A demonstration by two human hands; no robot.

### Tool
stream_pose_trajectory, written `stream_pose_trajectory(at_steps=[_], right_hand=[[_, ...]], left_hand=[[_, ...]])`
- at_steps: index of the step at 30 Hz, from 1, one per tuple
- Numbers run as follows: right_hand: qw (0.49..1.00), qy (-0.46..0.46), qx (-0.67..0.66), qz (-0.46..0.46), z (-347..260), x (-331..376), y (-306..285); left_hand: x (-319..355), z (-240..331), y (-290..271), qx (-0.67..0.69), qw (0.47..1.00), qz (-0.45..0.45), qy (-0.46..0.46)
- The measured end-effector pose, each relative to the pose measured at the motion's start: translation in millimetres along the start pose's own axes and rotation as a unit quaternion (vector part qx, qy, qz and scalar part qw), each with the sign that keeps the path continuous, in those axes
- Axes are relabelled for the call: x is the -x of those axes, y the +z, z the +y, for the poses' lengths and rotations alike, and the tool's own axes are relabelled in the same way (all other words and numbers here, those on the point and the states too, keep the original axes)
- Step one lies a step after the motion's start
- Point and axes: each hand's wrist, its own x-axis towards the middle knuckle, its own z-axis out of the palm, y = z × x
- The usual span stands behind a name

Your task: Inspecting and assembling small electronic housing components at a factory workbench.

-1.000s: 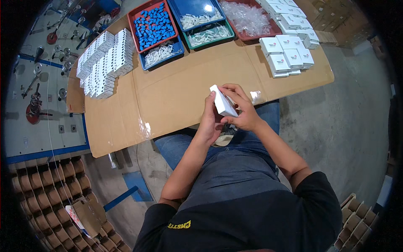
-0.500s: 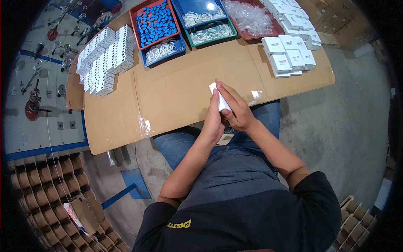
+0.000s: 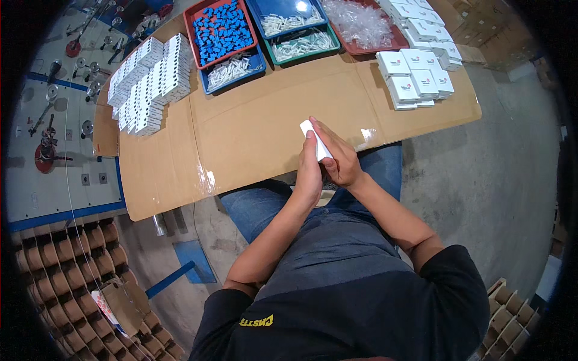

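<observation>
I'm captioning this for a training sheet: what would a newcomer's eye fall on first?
Probably the blue parts, heaped in a red tray at the cardboard's far side, left of centre. Next, the white box between the left hand and right hand, front and centre. White cartons are stacked at far right.

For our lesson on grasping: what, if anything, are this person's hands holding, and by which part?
A white box, held by its opposite broad sides between the left hand and right hand, a narrow side showing between them.
</observation>
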Motion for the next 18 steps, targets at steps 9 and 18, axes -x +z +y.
stream_pose_trajectory(at_steps=[9,18], right_hand=[[1.000,0.008,0.008,0.009,0.9,0.8,0.1],[0.999,0.025,-0.029,0.029,3.1,3.8,3.0]], left_hand=[[0.9,-0.1,3.4,0.000,1.000,-0.002,0.007],[1.1,-0.3,4.6,-0.006,1.000,0.003,0.001]])
